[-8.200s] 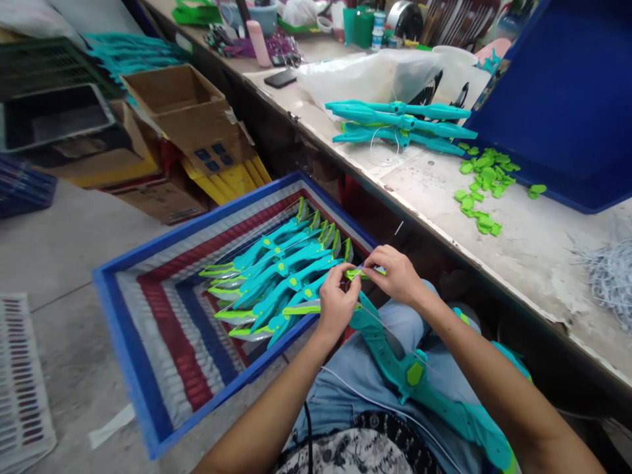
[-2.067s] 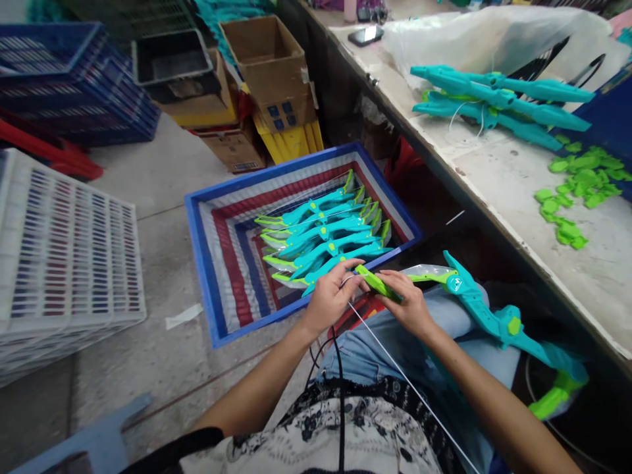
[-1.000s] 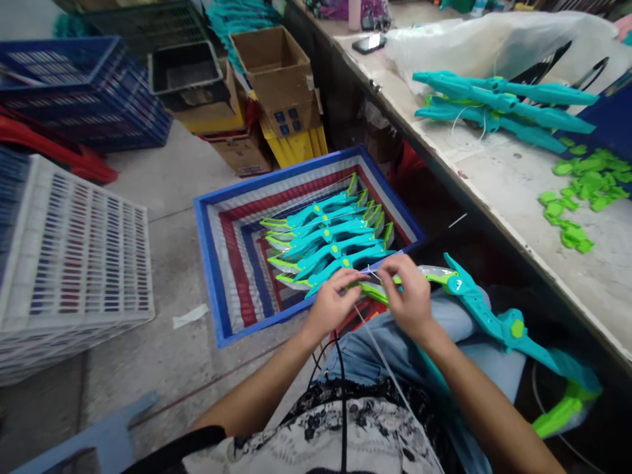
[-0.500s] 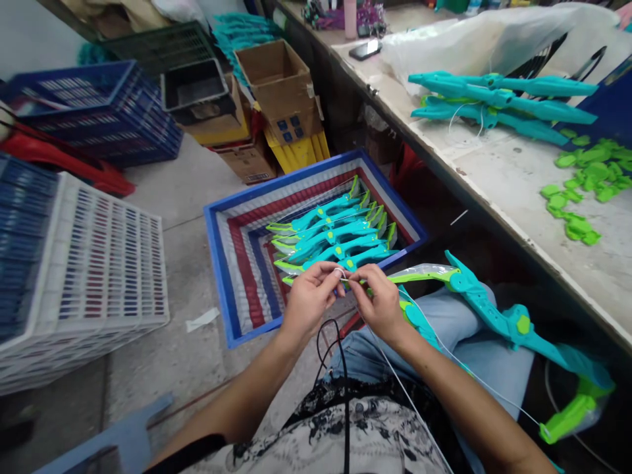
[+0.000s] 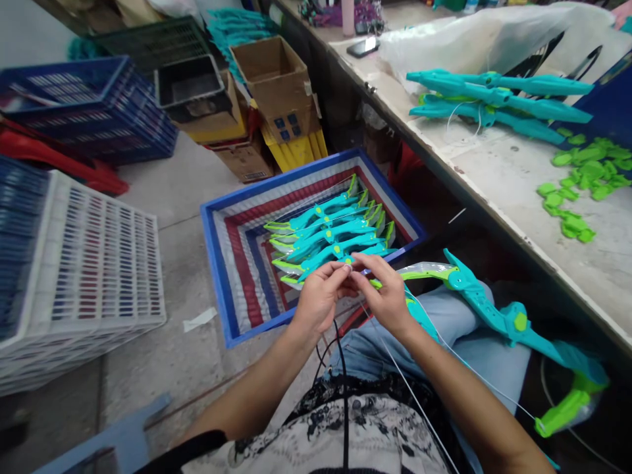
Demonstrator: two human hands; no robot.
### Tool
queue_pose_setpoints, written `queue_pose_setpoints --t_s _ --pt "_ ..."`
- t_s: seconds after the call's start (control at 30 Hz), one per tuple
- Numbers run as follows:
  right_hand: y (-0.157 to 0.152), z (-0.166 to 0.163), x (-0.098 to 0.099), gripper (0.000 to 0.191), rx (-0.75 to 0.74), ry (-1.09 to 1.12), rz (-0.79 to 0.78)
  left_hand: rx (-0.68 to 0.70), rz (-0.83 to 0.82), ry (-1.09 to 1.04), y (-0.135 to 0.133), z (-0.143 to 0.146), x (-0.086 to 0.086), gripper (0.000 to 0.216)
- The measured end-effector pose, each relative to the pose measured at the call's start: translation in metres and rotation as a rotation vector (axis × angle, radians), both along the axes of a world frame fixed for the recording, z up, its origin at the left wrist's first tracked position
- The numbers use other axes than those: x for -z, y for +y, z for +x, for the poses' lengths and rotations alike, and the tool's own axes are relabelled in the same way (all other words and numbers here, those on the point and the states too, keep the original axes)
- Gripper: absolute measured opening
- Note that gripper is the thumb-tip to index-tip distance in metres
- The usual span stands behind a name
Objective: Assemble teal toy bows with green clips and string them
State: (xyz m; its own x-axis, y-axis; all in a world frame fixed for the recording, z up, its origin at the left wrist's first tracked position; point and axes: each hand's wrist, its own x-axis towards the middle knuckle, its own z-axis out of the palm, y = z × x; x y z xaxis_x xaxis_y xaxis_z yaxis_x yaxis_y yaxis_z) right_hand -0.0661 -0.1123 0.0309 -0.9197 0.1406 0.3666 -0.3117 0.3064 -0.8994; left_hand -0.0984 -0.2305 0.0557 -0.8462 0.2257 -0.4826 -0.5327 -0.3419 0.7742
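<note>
My left hand (image 5: pixel 318 296) and my right hand (image 5: pixel 388 296) meet in front of me, thumbs and fingers pinching a white string (image 5: pixel 397 368) between them. From there the string trails down past my right forearm. A turquoise and green toy bow (image 5: pixel 484 309) lies across my thighs, its near limb passing behind my right hand, with a string stretched to its green tip at the lower right. Just beyond my hands, several similar toy bows (image 5: pixel 323 234) lie in a row inside a lined blue crate (image 5: pixel 222 309). The fingertips hide the string's end.
To the right runs a worktable (image 5: pixel 494 178) with stacked turquoise bow parts (image 5: pixel 494 99), green pieces (image 5: pixel 587 171) and a phone (image 5: pixel 363 46). A white crate (image 5: pixel 99 263) stands at left. Behind are a blue crate (image 5: pixel 143 99) and a cardboard box (image 5: pixel 276 85).
My fingers have drawn closer together around the string, and the small loop seen earlier at my left fingertips is now mostly covered. The bow on my lap stays in place.
</note>
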Motion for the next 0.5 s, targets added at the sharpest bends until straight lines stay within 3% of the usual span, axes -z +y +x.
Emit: queue_pose_setpoints --t_s 0.17,0.37,0.5 --pt "0.013 -0.005 -0.003 0.016 -0.068 0.124 0.224 -0.001 0.048 -0.028 -0.001 -0.001 -0.003 0.022" --pt "0.021 -0.005 -0.006 0.022 -0.096 0.158 0.619 0.112 -0.107 0.094 -0.008 0.002 0.001 0.024" --pt "0.021 0.001 0.001 0.025 -0.095 0.125 0.633 0.21 -0.289 0.222 -0.013 0.003 0.009 0.022"
